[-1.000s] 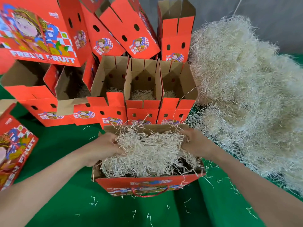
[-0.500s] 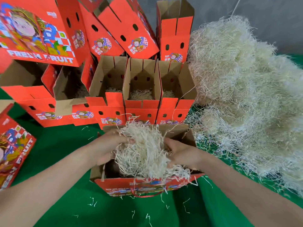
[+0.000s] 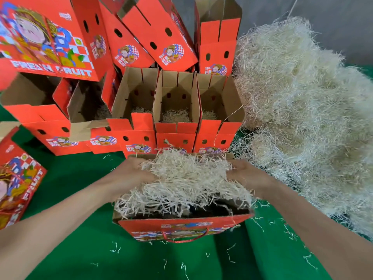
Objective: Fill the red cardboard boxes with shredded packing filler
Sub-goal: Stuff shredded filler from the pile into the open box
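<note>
Filler [image 3: 181,182] hangs heaped over the open red box [image 3: 181,227] at 6 o'clock. Left hand [image 3: 131,174] at 9 and right hand [image 3: 246,174] at 3 each grip its ends, probably to spread it evenly. The supply pile [image 3: 302,98] lies close by at 2 o'clock.

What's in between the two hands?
In the head view, a wad of shredded filler sits between the left hand and right hand, over the open red box.
</note>
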